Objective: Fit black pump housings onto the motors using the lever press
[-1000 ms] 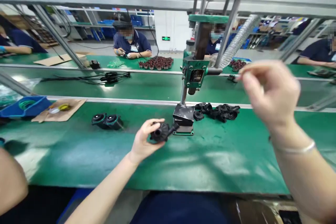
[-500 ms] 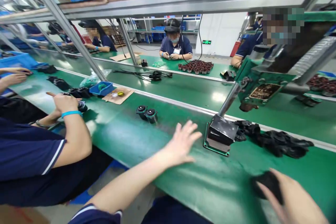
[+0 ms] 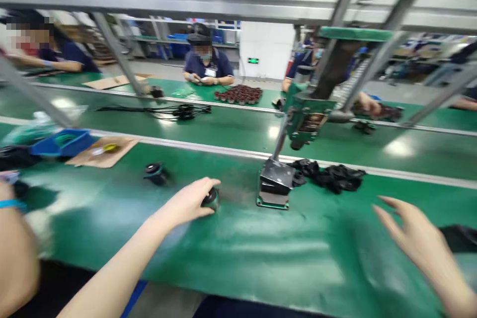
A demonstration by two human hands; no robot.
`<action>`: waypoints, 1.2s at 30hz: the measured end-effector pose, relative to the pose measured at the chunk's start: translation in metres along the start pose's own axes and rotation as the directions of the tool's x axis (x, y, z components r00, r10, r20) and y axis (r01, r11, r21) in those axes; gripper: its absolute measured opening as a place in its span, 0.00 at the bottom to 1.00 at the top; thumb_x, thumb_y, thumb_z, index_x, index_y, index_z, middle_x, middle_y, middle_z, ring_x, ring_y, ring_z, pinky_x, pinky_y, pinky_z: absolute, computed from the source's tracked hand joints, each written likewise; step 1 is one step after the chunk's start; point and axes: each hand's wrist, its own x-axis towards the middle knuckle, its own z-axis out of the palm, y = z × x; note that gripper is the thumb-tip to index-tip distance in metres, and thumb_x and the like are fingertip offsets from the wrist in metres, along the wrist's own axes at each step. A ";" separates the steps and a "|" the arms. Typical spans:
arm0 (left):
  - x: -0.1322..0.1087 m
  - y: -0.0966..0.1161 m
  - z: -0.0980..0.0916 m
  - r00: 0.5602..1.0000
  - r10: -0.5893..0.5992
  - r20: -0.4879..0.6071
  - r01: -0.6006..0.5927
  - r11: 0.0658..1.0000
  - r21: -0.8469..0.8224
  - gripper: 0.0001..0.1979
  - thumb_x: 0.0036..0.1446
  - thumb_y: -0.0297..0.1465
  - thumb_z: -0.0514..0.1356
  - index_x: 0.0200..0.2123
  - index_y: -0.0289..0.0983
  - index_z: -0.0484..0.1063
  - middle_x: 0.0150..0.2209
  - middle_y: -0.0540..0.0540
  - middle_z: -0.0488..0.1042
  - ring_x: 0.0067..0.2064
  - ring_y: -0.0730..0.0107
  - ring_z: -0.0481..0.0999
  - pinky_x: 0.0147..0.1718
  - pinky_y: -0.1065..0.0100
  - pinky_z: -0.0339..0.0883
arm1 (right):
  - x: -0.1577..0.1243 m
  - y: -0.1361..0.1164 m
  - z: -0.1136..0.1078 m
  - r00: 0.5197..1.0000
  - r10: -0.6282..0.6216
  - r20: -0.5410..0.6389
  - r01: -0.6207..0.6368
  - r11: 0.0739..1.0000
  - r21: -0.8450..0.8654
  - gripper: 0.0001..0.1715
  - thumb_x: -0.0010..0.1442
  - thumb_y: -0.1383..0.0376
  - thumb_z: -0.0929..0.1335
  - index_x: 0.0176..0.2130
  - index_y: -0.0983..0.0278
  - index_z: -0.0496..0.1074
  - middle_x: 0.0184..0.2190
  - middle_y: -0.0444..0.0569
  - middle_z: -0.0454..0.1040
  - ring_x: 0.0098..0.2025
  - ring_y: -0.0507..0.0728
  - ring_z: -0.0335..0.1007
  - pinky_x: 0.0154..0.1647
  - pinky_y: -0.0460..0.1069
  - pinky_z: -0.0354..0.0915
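My left hand [image 3: 193, 200] is closed around a small black cylindrical part [image 3: 211, 199] with a green edge, just above or on the green bench; I cannot tell if it touches the surface. A similar black cylindrical part [image 3: 155, 174] stands farther left on the bench. My right hand [image 3: 413, 231] hovers at the right with its fingers apart and nothing in them. Behind its wrist lies a black piece [image 3: 460, 237], partly hidden. Between my hands stands the base of a press [image 3: 274, 191], topped by a dark block.
Crumpled black parts [image 3: 331, 176] lie right of the press base. A green press head [image 3: 307, 114] hangs above. At left are a blue tray [image 3: 61, 144], cardboard [image 3: 122, 147] and a co-worker's arm [image 3: 15, 248]. Cables [image 3: 182, 112] lie beyond the rail.
My left hand, open before, has taken hold of one of the two black cylindrical parts. My right hand has let go of a black piece and opened. The view has swung right.
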 end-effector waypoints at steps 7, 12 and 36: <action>0.019 0.109 0.078 0.955 0.296 0.007 -0.266 0.868 -0.419 0.36 0.50 0.28 0.63 0.61 0.44 0.54 0.58 0.41 0.64 0.58 0.58 0.68 0.57 0.58 0.64 | 0.055 -0.062 0.105 0.958 -0.045 0.283 0.071 0.994 -0.080 0.27 0.63 0.52 0.58 0.54 0.65 0.65 0.49 0.52 0.66 0.51 0.47 0.64 0.57 0.47 0.66; 0.027 0.127 0.113 0.965 0.249 -0.080 -0.251 0.794 -0.554 0.39 0.50 0.30 0.64 0.63 0.42 0.51 0.59 0.38 0.61 0.60 0.55 0.65 0.60 0.54 0.62 | 0.070 -0.080 0.133 0.917 -0.016 0.399 0.057 0.994 -0.091 0.22 0.64 0.57 0.59 0.44 0.72 0.67 0.37 0.49 0.67 0.41 0.43 0.62 0.51 0.44 0.65; 0.026 0.120 0.135 0.997 0.058 0.059 0.026 0.457 -0.889 0.47 0.42 0.32 0.73 0.62 0.41 0.51 0.56 0.39 0.69 0.59 0.55 0.70 0.61 0.50 0.61 | -0.081 -0.062 0.059 0.965 0.087 0.249 -0.088 0.996 -0.010 0.19 0.59 0.54 0.65 0.43 0.66 0.68 0.47 0.49 0.68 0.51 0.47 0.66 0.53 0.46 0.67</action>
